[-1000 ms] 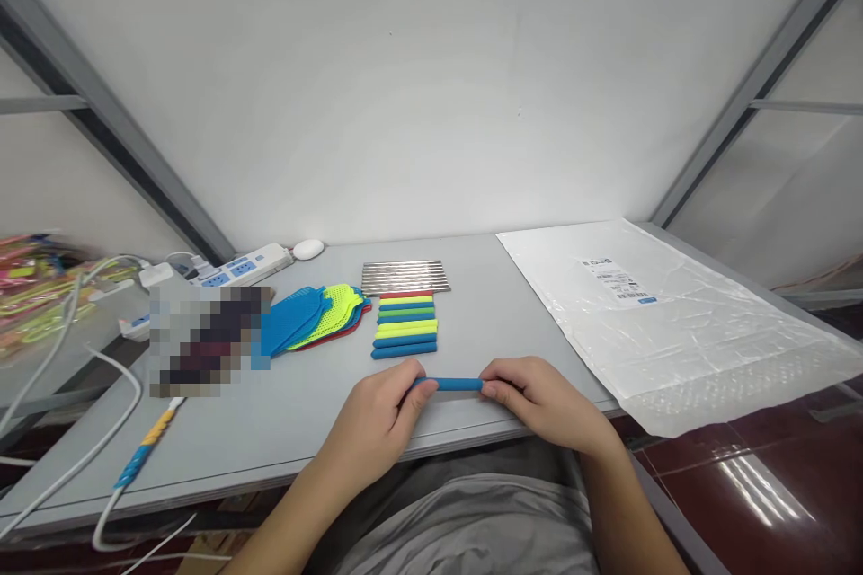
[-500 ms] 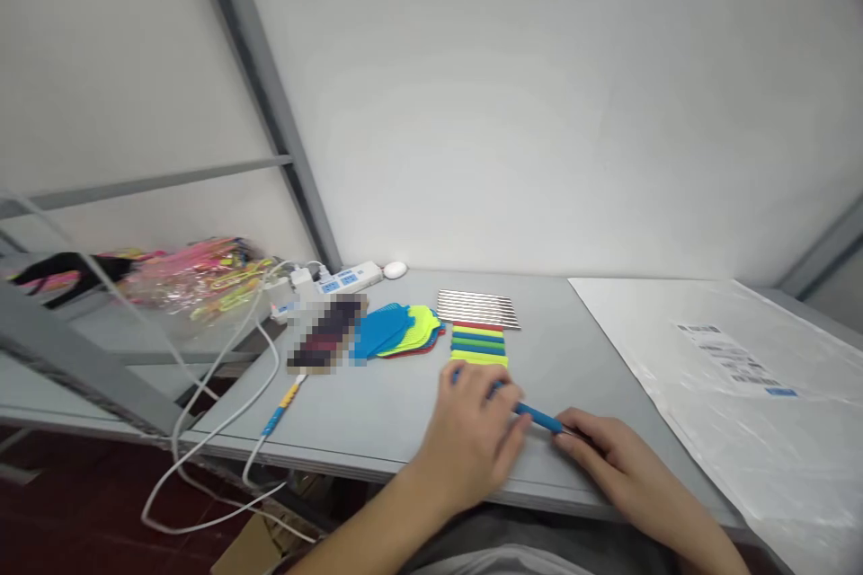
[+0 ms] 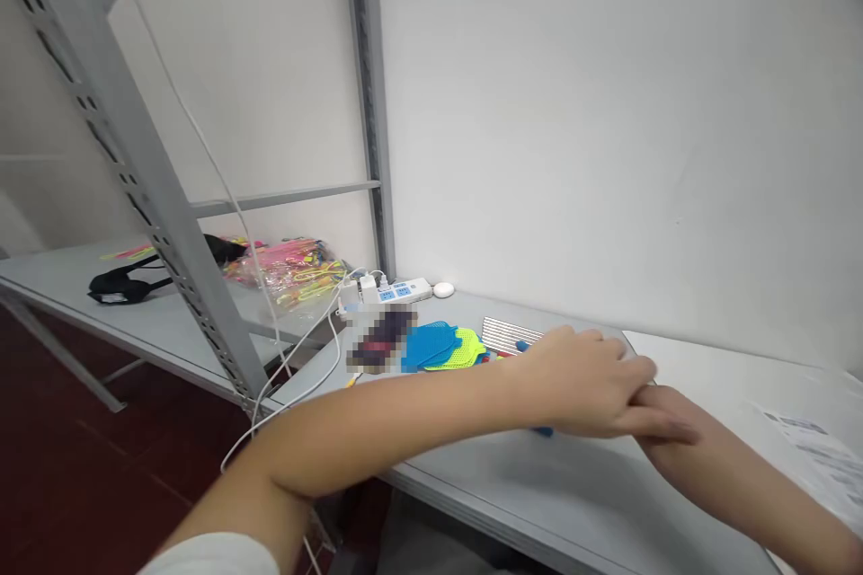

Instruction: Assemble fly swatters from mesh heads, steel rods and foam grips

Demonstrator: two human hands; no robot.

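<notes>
My left hand [image 3: 593, 382] reaches across my body and rests over my right wrist, fingers bent above it and thumb along its near side. My right hand lies behind the left one, so its fingers are hidden. Two bits of blue, a blue tip [image 3: 522, 346] above my left wrist and a blue end [image 3: 543, 431] below it, show past the arm; whether they are one piece I cannot tell. Beyond my left forearm lie blue mesh fly swatter heads [image 3: 431, 344] and yellow ones [image 3: 467, 350]. Silver metal rods [image 3: 509, 334] lie in a row behind.
A power strip [image 3: 404, 292] with plugs and a white round object [image 3: 443, 289] stand by the wall. A pixelated dark object [image 3: 384, 340] lies beside loose white cables. Bagged colourful items [image 3: 297, 269] sit on the left shelf, past a metal post [image 3: 145, 171]. A white sheet [image 3: 701, 368] covers the table's right.
My view has swung left. My left hand has left the blue tube and crossed right onto my right wrist. My left forearm now covers most of the coloured strips.
</notes>
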